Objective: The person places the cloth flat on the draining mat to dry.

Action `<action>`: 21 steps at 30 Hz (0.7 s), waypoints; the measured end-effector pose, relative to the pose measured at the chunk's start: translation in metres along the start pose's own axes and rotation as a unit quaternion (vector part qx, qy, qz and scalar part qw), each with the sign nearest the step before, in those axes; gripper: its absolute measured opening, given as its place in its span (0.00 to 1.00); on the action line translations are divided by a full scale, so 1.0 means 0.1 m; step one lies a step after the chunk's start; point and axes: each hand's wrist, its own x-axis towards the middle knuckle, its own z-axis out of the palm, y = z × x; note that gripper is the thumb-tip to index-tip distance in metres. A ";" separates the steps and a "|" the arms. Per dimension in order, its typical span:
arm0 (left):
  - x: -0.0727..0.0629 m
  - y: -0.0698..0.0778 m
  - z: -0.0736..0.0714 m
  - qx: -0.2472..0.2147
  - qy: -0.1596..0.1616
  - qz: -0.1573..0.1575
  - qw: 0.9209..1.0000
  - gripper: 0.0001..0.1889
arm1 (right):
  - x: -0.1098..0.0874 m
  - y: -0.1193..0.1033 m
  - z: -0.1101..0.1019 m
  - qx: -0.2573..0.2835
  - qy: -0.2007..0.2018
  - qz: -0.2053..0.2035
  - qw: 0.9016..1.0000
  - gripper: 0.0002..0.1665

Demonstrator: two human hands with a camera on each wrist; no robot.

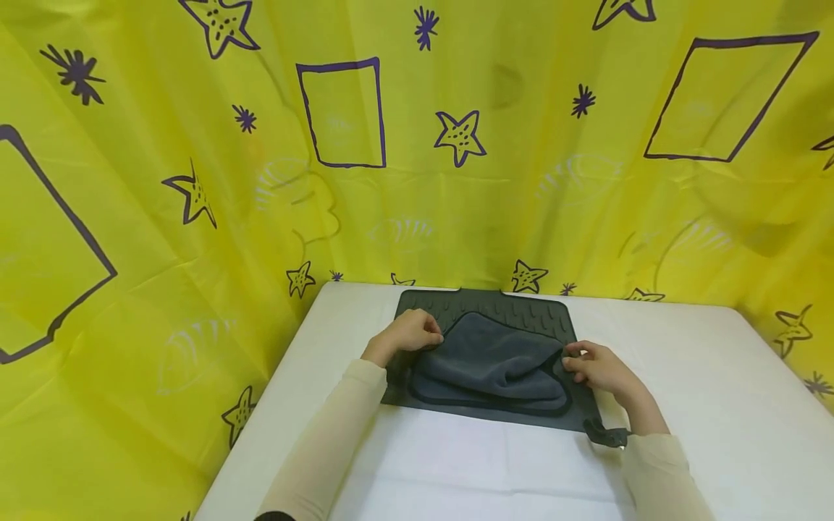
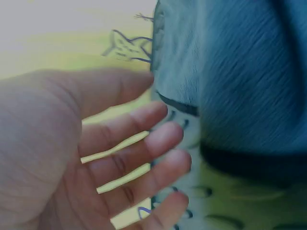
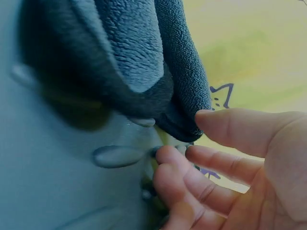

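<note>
A blue-grey plush cloth (image 1: 489,354) with a dark border lies rumpled and partly folded on a dark grey ridged mat (image 1: 534,311). My left hand (image 1: 407,333) is at the cloth's left edge. In the left wrist view its fingers (image 2: 165,136) are spread and nearly straight, with nothing between them. My right hand (image 1: 596,369) is beside the cloth's right corner. The right wrist view shows the thumb tip right at the corner of the cloth (image 3: 184,72), the other fingers loosely bent below, with a gap between thumb and fingers.
The mat lies on a white table (image 1: 684,362), near its back edge. A small dark curled piece (image 1: 606,434) sticks out at the mat's front right corner. Yellow curtains (image 1: 404,202) with purple stars and frames hang behind and at the sides.
</note>
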 end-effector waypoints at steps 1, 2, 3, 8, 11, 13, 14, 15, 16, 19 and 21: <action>0.06 0.01 -0.03 0.004 -0.021 0.002 1.000 0.08 | 0.02 -0.01 -0.02 0.002 -0.004 0.001 1.000 0.30; 0.12 0.01 -0.06 0.005 -0.039 0.002 0.999 0.09 | 0.04 -0.02 -0.03 0.004 -0.011 0.000 1.000 0.30; 0.18 0.01 -0.07 0.007 -0.050 0.001 0.999 0.10 | 0.06 -0.03 -0.04 0.005 -0.017 0.002 1.000 0.30; 0.38 0.04 0.02 0.037 -0.067 -0.042 0.996 0.09 | 0.15 -0.06 -0.05 -0.002 -0.037 0.010 0.999 0.29; 0.44 0.09 0.11 0.057 -0.064 -0.080 0.993 0.16 | 0.21 -0.08 -0.04 -0.008 -0.039 0.010 0.999 0.24; 0.46 0.13 0.15 0.069 -0.054 -0.103 0.991 0.21 | 0.24 -0.09 -0.03 -0.010 -0.035 0.007 0.999 0.18; 0.47 0.16 0.17 0.074 -0.048 -0.112 0.990 0.22 | 0.25 -0.09 -0.03 -0.012 -0.037 0.001 0.999 0.15; 0.47 0.18 0.19 0.081 -0.037 -0.120 0.989 0.20 | 0.27 -0.10 -0.03 -0.010 -0.034 0.002 0.999 0.11; 0.47 0.20 0.21 0.086 -0.031 -0.128 0.988 0.19 | 0.27 -0.10 -0.02 -0.009 -0.032 0.002 0.999 0.09; 0.47 0.26 0.27 0.091 -0.023 -0.143 0.985 0.17 | 0.29 -0.10 -0.02 -0.003 -0.031 0.006 1.000 0.04; 0.47 0.28 0.29 0.076 -0.019 -0.148 0.986 0.16 | 0.29 -0.10 -0.02 0.002 -0.027 0.009 1.000 0.04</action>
